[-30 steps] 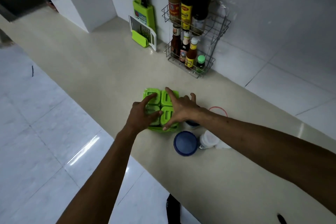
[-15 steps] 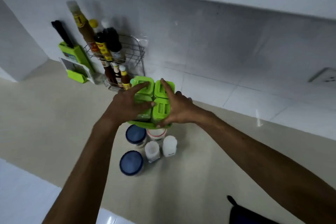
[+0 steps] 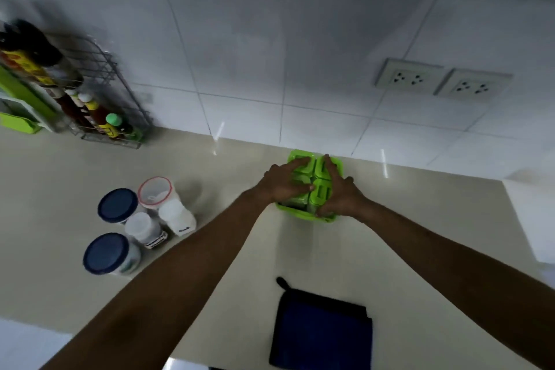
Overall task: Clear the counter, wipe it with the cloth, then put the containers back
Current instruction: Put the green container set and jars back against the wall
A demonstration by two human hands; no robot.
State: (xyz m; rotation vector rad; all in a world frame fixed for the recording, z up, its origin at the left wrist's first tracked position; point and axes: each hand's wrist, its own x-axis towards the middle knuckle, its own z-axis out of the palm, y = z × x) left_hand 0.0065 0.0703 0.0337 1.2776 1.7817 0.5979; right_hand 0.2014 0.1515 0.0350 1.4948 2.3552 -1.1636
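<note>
Both palms clamp the green caddy [image 3: 312,186], left hand [image 3: 283,182] and right hand [image 3: 339,197] on opposite sides, by the wall; I press evenly, set it flat, cloth [image 3: 319,330] near me.

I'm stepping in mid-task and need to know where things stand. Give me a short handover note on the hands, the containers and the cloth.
Left hand and right hand: both gripping the green spice-box set from either side, near the back wall.
Five jars (two blue-lidded, three whitish) stand grouped on the counter, left of the arms.
Blue cloth lies folded at the counter's near edge, untouched.
Done: none finished; clearing in progress.
Left: let go of the green set, move the jars, wipe, put the containers back.
</note>
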